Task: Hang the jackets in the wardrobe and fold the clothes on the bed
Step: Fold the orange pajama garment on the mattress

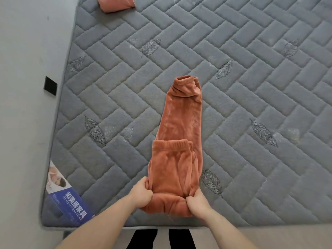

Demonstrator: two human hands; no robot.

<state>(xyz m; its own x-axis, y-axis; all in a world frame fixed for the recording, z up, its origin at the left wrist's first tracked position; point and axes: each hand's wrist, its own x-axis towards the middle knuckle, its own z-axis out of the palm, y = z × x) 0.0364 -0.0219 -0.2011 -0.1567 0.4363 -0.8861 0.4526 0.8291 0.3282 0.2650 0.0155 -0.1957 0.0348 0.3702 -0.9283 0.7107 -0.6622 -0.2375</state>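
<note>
A pair of rust-orange fleece trousers lies lengthwise on the grey quilted mattress, legs together and cuffs pointing away from me. The waistband end is folded up over the legs, its elastic edge lying across the middle. My left hand grips the left side of the fold near the mattress's front edge. At the right side of the same fold, my right hand pinches the fabric. A second orange garment, folded, lies at the far left corner of the mattress, partly cut off by the frame.
A blue printed label covers the mattress's near left corner. The grey floor runs along the left side, with a small black object against the mattress edge. Two dark shapes show below the front edge.
</note>
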